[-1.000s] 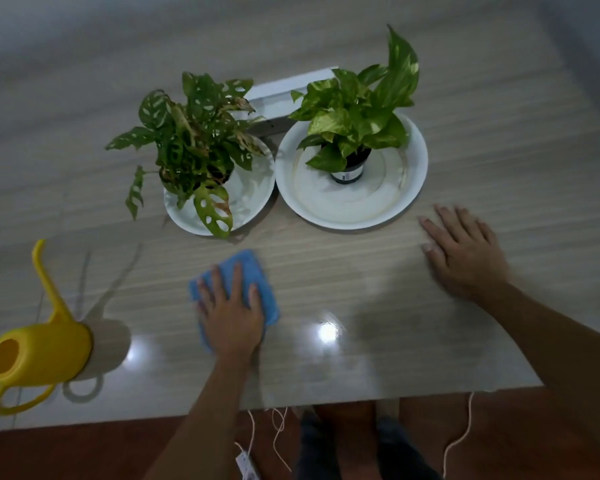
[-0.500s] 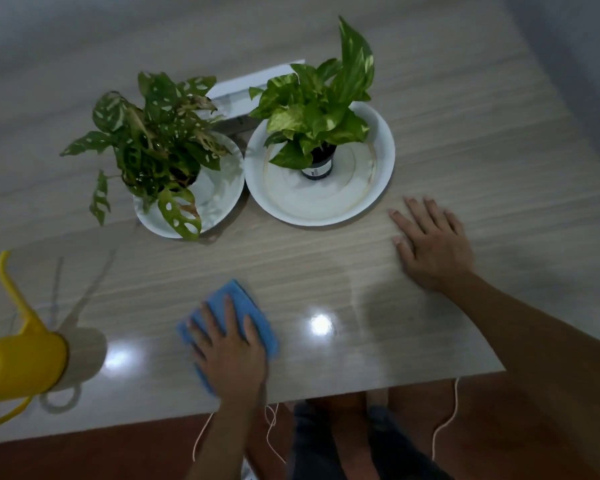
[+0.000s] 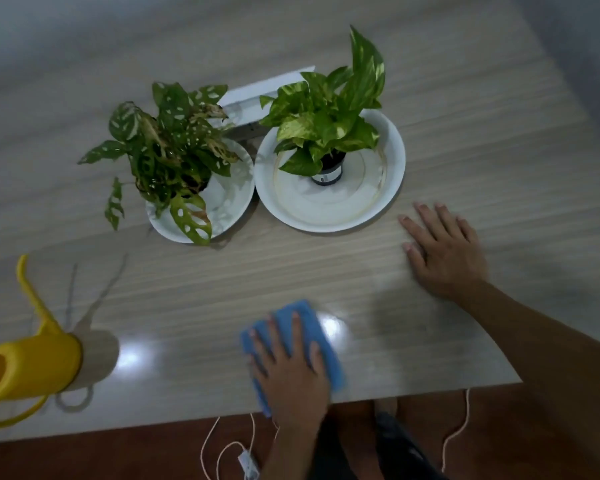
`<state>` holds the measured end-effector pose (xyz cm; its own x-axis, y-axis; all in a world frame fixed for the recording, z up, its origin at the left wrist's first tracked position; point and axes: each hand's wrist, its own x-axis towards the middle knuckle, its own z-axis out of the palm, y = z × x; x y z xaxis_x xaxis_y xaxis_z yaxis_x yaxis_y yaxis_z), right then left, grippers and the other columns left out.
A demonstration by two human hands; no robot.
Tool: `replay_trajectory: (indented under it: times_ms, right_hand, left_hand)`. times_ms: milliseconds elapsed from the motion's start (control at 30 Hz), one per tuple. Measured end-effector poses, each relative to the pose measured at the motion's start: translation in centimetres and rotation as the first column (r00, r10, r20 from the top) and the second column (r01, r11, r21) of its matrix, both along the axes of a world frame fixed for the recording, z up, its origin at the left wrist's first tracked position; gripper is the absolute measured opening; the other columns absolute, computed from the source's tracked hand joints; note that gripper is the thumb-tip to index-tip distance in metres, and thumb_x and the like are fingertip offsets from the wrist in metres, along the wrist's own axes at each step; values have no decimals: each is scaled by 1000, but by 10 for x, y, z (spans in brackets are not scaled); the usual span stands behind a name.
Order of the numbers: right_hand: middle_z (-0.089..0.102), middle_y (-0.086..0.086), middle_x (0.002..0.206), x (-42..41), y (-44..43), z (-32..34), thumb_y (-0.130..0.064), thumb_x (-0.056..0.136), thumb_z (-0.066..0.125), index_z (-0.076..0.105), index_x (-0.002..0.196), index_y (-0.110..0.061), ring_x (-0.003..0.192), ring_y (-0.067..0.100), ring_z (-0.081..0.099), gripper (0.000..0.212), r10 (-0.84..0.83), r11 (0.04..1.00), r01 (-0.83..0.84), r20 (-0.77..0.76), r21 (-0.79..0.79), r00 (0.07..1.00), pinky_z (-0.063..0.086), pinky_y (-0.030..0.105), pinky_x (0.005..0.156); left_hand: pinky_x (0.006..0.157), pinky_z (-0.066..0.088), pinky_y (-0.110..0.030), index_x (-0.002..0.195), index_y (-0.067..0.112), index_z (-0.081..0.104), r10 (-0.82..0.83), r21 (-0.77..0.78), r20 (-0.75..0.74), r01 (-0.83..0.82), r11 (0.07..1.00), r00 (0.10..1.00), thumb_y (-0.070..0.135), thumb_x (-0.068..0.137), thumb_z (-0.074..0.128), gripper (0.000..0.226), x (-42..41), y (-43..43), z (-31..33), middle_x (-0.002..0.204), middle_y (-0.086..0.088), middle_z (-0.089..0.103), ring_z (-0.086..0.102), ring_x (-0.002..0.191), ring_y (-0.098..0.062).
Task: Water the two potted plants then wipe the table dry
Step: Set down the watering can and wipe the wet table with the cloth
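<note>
Head view. A: left hand?
B: Left hand [image 3: 291, 379] lies flat on the blue cloth [image 3: 317, 334], fingers straight and spread, pressing it onto the table [image 3: 222, 282] at the near edge.
A: Right?
B: Right hand [image 3: 447, 258] is palm down on bare tabletop, fingers straight and slightly apart, holding nothing. It sits just beside the right saucer [image 3: 371, 188], not touching it.
A: Plants?
B: Pothos [image 3: 326, 123] in a small black pot [image 3: 328, 171] stands on that saucer. The holey-leafed plant [image 3: 167, 157] stands on the left saucer [image 3: 229, 202]. The saucer rims meet or nearly meet, can't tell.
A: Can?
B: Yellow watering can [image 3: 32, 368] is at far left on the table, upright, spout pointing away, well apart from the cloth.
A: Extras?
B: White strip [image 3: 257, 95] behind the plants, white cable [image 3: 222, 452] on the floor.
</note>
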<state>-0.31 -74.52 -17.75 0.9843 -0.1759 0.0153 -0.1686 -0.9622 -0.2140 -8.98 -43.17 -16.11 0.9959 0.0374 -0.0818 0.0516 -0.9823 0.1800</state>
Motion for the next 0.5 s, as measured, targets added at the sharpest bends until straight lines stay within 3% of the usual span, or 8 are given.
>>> replay_trajectory:
  times_ms: [67,133,167,233,300,333,433,500]
  right_hand:
    - [27,-3,163,0,0,-1,-50,97,33,35,151,-37,150,26,20,56,6,1000,-6,-2,-2,1000,20,48,117]
    - [27,-3,163,-1,-1,-2,-50,97,34,35,151,-36,150,26,21,56,11,1000,-11,11,-14,1000,20,49,117]
    - [28,-2,162,-1,-1,-2,-50,97,34,35,151,-36,150,27,21,56,19,1000,-19,16,-14,1000,20,49,116]
    - [28,-1,162,1,0,-2,-50,97,34,35,151,-35,149,28,21,56,37,999,-36,27,-15,999,21,49,116]
    - [30,-1,162,1,0,-2,-49,96,36,36,150,-35,149,28,23,56,20,1000,-20,37,3,999,22,49,115]
    - [31,0,161,1,1,0,-48,95,37,37,150,-35,149,28,24,56,11,1000,-12,46,17,999,22,49,116]
    - [32,0,161,1,2,1,-47,94,37,40,149,-34,148,29,26,57,15,1000,-15,39,18,999,23,49,116]
    - [32,0,161,0,2,0,-47,95,37,40,149,-33,148,29,26,56,15,1000,-15,40,8,999,23,49,116]
  left_hand:
    - [119,16,-60,156,40,22,-297,-59,21,297,953,955,54,100,31,59,0,-60,-3,168,-5,17,8,154,-38]
    - [121,14,-58,156,41,23,-383,-58,-40,380,923,923,55,100,30,58,74,-55,-4,168,-3,17,7,154,-35]
    - [121,15,-60,156,40,23,-320,-5,-16,320,948,947,56,100,28,58,110,-30,-9,167,-4,20,10,154,-36]
    - [117,20,-63,157,35,22,-5,67,47,2,998,999,56,99,23,61,147,45,-16,165,-12,24,17,151,-41]
    - [114,23,-66,157,31,23,257,23,95,-260,965,962,53,99,25,62,117,85,-9,162,-19,29,23,148,-47]
    - [113,24,-66,156,31,24,306,19,116,-310,950,945,51,99,28,61,86,77,-4,161,-20,31,25,147,-48]
    - [114,20,-63,155,33,30,85,-2,39,-85,996,996,48,98,37,60,24,-1,-5,164,-14,28,20,149,-45]
    - [117,18,-62,154,32,35,-34,-78,41,37,996,999,50,98,38,58,67,-34,-7,164,-11,28,20,150,-42]
